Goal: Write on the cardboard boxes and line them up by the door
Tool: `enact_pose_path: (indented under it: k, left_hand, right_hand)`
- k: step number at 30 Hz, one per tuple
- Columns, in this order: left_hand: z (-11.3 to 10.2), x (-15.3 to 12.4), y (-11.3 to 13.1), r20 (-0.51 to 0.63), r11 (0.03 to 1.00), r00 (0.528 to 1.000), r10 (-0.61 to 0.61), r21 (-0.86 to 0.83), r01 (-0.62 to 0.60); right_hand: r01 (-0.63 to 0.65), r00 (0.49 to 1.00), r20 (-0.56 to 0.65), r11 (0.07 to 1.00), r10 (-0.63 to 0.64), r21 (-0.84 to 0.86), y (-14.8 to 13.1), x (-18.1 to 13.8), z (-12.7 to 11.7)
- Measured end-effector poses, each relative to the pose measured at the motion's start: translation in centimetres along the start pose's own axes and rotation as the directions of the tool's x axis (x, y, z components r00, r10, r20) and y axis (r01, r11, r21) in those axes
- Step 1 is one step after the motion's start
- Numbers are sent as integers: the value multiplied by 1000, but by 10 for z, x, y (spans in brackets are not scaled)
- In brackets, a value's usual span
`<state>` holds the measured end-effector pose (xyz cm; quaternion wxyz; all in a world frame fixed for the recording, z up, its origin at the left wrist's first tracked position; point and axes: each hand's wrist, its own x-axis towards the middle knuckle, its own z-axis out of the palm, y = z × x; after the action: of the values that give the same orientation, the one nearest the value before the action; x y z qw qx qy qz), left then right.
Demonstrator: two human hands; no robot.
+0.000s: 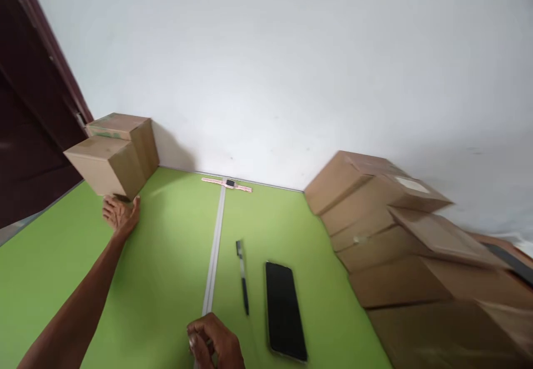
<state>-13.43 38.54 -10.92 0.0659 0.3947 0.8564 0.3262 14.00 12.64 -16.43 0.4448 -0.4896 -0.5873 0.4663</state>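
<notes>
My left hand (120, 213) reaches far out over the green table (166, 258), fingers spread, right at the lower corner of a small cardboard box (106, 166). That box sits in front of a second one (125, 130) against the white wall. My right hand (214, 342) rests near the table's front edge with its fingers curled in; what they hold, if anything, is hidden. Just right of it lie a black pen (242, 277) and a black phone (285, 311), screen dark.
A pink wristwatch (227, 184) lies at the wall where a grey seam (214, 252) divides the table. A stack of several flat cardboard boxes (408, 247) fills the right side. A dark door (29, 130) stands at the left.
</notes>
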Motion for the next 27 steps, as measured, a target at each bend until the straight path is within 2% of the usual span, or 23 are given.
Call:
enact_pose_path:
  k: [3, 7, 10, 12, 15, 19, 21, 22, 23, 24, 25, 27]
  left_hand:
    - [-16, -50, -6, 81, 993, 991, 103, -62, -98]
    - [-29, -155, -26, 203, 965, 950, 239, -163, -208]
    - [-34, -245, -37, 303, 917, 876, 374, -264, -300]
    - [-36, -290, -37, 377, 851, 792, 480, -419, -316]
    - [-38, -321, -22, 411, 774, 714, 567, -563, -290]
    - [-42, -322, 4, 359, 708, 664, 656, -597, -377]
    - [-44, -327, 17, 352, 672, 623, 699, -623, -401]
    - [-44, -332, 25, 361, 653, 593, 720, -641, -403]
    - [-44, -339, 33, 376, 635, 556, 741, -662, -399]
    - [-43, -347, 43, 394, 615, 512, 764, -684, -392]
    - [-42, -357, 53, 412, 594, 460, 787, -706, -385]
    - [-39, -377, 78, 436, 546, 341, 833, -750, -373]
  right_hand:
    - [9, 996, -89, 1000, -10, -7, -7, -18, -19]
    - [20, 988, -151, 1000, -20, -5, -17, -49, -36]
    - [49, 981, -184, 995, -65, -86, -24, -71, -48]
    - [29, 974, -219, 990, -59, -140, -29, -80, -59]
    - [27, 956, -284, 984, -77, -175, -38, -79, -78]
    - [80, 905, -385, 961, -180, -263, -47, -69, -103]
    - [69, 869, -452, 955, -200, -290, -49, -71, -117]
    - [50, 838, -507, 953, -203, -299, -49, -74, -126]
    - [25, 785, -582, 950, -212, -312, -50, -79, -138]
    - [-8, 699, -675, 942, -235, -336, -51, -86, -152]
    - [-49, 574, -771, 928, -276, -368, -53, -95, -170]
    - [-155, 261, -890, 894, -373, -420, -58, -115, -215]
